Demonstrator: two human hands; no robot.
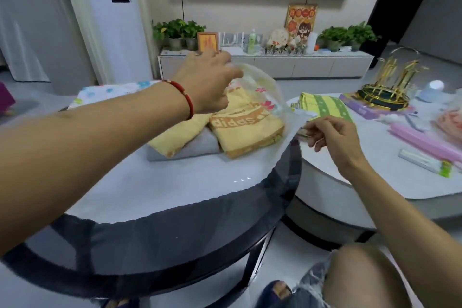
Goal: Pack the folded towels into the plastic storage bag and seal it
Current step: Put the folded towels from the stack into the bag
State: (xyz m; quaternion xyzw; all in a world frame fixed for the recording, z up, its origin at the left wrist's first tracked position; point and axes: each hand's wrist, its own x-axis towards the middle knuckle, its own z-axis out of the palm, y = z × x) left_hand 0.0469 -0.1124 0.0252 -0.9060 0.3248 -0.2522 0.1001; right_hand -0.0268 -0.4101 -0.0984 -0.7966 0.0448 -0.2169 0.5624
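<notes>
Here both hands pinch the clear plastic bag (265, 97): left hand (207, 82) far edge, right hand (332, 135) near edge, over yellow towel (247, 127).

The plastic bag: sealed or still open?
Open. Both hands, left and right, hold the plastic bag mouth apart over the yellow towel.

Behind the yellow towel (246, 130): plastic bag (262, 87) mouth blurred, edges lost under left-hand fingers (225, 67). Beneath it: grey towel (195, 149) mostly covered. Right of it: small item pinched in right-hand fingers (317, 127), unidentifiable.
</notes>
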